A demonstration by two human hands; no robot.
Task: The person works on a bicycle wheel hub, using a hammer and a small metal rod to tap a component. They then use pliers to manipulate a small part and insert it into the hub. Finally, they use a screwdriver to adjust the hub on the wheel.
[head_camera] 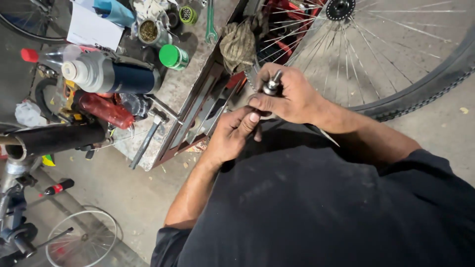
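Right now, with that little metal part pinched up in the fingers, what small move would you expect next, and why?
Probably a small turn of the metal axle part by the right hand, steadied from below. The right hand pinches it upright at its fingertips, while the left hand meets it just beneath, thumb touching. The bicycle wheel stands close behind, so nothing else seems to need reaching for first.
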